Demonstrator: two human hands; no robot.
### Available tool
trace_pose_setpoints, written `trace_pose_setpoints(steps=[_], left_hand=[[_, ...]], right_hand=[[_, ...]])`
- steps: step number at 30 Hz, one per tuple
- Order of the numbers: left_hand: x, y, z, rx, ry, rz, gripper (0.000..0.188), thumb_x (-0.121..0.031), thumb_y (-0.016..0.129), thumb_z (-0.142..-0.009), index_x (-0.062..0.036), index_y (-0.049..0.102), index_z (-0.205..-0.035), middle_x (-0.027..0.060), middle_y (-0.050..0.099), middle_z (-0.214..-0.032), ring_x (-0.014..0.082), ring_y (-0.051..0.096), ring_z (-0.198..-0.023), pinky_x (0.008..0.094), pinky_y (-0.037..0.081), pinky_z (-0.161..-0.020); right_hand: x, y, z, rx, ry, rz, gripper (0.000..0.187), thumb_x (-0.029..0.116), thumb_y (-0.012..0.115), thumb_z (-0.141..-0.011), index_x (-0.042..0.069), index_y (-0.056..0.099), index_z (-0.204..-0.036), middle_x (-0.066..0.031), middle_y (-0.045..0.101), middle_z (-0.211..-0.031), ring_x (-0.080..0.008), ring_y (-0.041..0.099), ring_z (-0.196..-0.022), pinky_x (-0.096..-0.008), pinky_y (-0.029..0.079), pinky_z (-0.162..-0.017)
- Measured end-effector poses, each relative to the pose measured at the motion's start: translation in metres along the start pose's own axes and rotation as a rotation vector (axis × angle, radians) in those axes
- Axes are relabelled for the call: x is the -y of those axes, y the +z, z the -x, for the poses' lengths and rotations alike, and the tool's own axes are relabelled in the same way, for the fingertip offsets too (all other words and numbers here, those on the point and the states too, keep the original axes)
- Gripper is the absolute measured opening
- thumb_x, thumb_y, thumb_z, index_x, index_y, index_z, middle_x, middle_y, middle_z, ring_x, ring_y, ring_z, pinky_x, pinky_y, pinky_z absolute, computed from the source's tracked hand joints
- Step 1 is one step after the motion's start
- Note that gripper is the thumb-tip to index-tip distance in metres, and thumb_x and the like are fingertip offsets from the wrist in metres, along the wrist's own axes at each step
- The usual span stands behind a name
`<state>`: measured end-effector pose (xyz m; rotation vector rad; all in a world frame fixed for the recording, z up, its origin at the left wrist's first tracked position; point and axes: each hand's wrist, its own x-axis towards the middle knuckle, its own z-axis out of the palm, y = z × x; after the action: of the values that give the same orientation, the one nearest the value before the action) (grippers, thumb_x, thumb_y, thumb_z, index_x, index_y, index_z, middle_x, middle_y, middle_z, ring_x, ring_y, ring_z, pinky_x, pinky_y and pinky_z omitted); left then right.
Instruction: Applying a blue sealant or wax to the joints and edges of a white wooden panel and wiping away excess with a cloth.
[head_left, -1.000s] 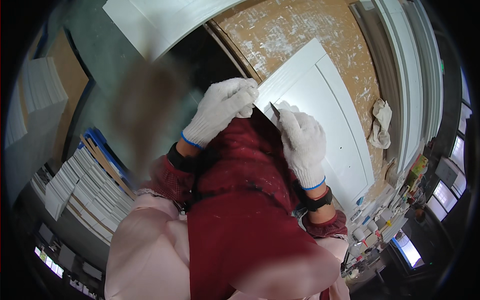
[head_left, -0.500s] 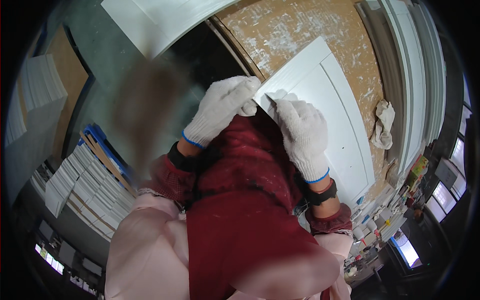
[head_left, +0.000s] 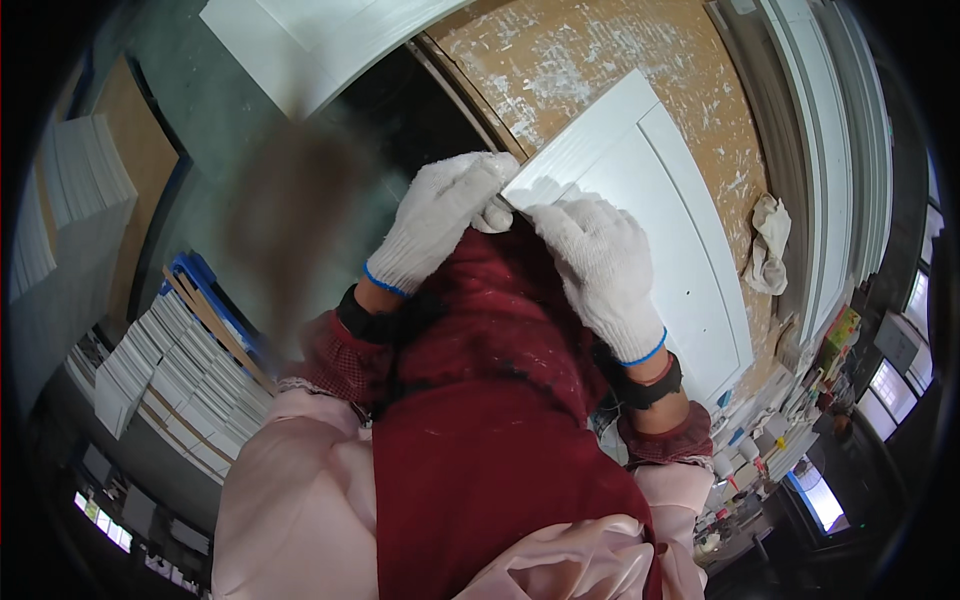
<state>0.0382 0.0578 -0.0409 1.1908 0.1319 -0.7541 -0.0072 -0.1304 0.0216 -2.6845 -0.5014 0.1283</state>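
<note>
A white door-like panel (head_left: 680,240) with a grooved frame lies at an angle on the worktable. At its near-left corner, my left hand (head_left: 440,215), in a white knitted glove, is closed on the panel's edge. My right hand (head_left: 600,265), gloved the same way, rests over the near side of the panel, its fingers curled down at the edge close to the left fingertips. Under those right fingers a sliver of a thin dark-grey piece shows; most of it is hidden, and I cannot tell its kind.
The brown tabletop (head_left: 580,60) is smeared with white. A crumpled whitish cloth (head_left: 768,245) lies at right, beside a tall stack of panels (head_left: 815,150). Another white panel (head_left: 330,40) is at upper left. More stacked panels (head_left: 185,375) stand left, and a blurred brown shape (head_left: 295,210) hangs before them.
My right hand has moved slightly left, down to the panel's corner edge, and the thin dark-grey piece now shows less. The left hand stays nearly in place.
</note>
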Motion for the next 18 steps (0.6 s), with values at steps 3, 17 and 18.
trace_pose_setpoints(steps=[3,17,18], left_hand=[[-0.001,0.000,0.001,0.006,-0.001,-0.004,0.035,-0.028,0.049,-0.102,0.0027,0.064,-0.110,0.0005,0.062,-0.081,0.0068,0.056,-0.072,0.0214,0.045,-0.068],[-0.002,0.001,-0.001,0.012,-0.021,-0.077,0.035,-0.035,0.057,-0.099,-0.0008,0.064,-0.096,-0.0012,0.058,-0.076,0.0056,0.051,-0.070,0.0222,0.044,-0.066],[-0.002,0.001,-0.001,0.012,-0.028,-0.070,0.035,-0.035,0.057,-0.099,-0.0008,0.064,-0.096,-0.0013,0.058,-0.075,0.0057,0.051,-0.070,0.0222,0.044,-0.066]], right_hand=[[-0.007,-0.002,0.003,-0.090,0.054,-0.082,0.032,0.000,0.065,-0.077,0.011,0.066,-0.107,-0.0098,0.063,-0.084,-0.0321,0.061,-0.075,-0.0402,0.048,-0.065],[-0.029,-0.011,0.000,0.030,-0.046,0.070,0.023,0.016,0.064,-0.083,0.017,0.064,-0.106,-0.0085,0.061,-0.079,-0.0316,0.059,-0.074,-0.0441,0.046,-0.064],[-0.029,-0.013,0.001,0.048,-0.082,0.030,0.025,0.013,0.063,-0.081,0.017,0.064,-0.106,-0.0081,0.061,-0.080,-0.0320,0.059,-0.077,-0.0445,0.047,-0.066]])
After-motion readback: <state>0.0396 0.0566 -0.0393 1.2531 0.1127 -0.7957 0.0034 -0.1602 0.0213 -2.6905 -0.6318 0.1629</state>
